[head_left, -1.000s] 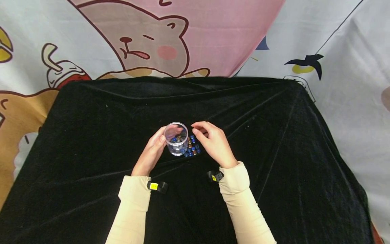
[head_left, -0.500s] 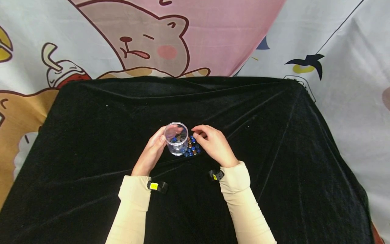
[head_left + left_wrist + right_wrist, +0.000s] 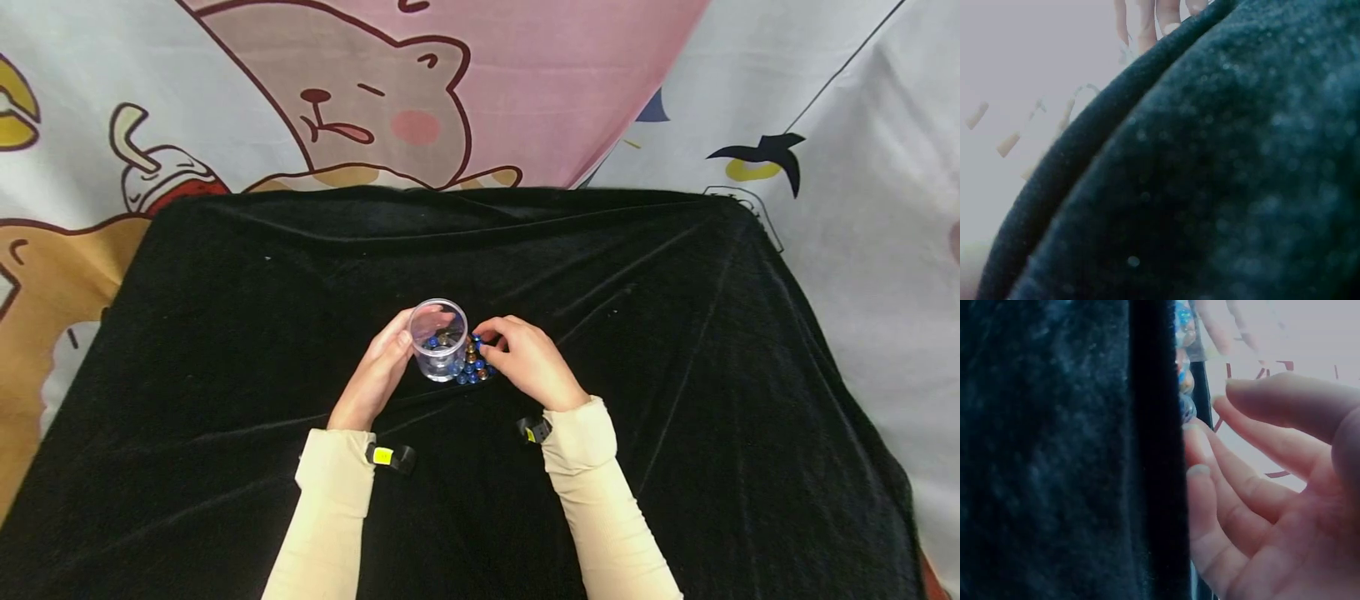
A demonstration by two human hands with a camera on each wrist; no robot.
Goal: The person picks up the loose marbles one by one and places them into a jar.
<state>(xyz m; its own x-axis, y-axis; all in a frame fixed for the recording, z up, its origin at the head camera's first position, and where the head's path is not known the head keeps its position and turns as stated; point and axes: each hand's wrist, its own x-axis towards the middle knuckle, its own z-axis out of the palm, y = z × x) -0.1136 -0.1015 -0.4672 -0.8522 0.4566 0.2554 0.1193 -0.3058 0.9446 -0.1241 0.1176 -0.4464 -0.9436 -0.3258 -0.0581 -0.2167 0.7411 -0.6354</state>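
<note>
My left hand (image 3: 377, 367) grips a clear plastic cup (image 3: 438, 367) from its left side, thumb in front and fingers behind. The cup stands upright on the black cloth. Blue and amber glass marbles (image 3: 471, 372) lie against its right side, and some show through its clear wall; whether any are inside I cannot tell. My right hand (image 3: 531, 364) is at the right edge of the marbles, fingertips low beside them. In the right wrist view its thumb and fingers stand apart near the marbles (image 3: 1186, 378), with nothing visibly held. Cloth hides much of the left wrist view.
Black velvety cloth (image 3: 300, 317) with creases covers the table. Behind it hangs a printed backdrop (image 3: 555, 92) with cartoon animals. Dark bands with yellow labels, such as the left wrist band (image 3: 382, 456), sit at both cuffs.
My right hand has come down and slightly nearer, its fingertips lower at the marbles. The left hand and cup hold their place. The whole view has shifted slightly.
</note>
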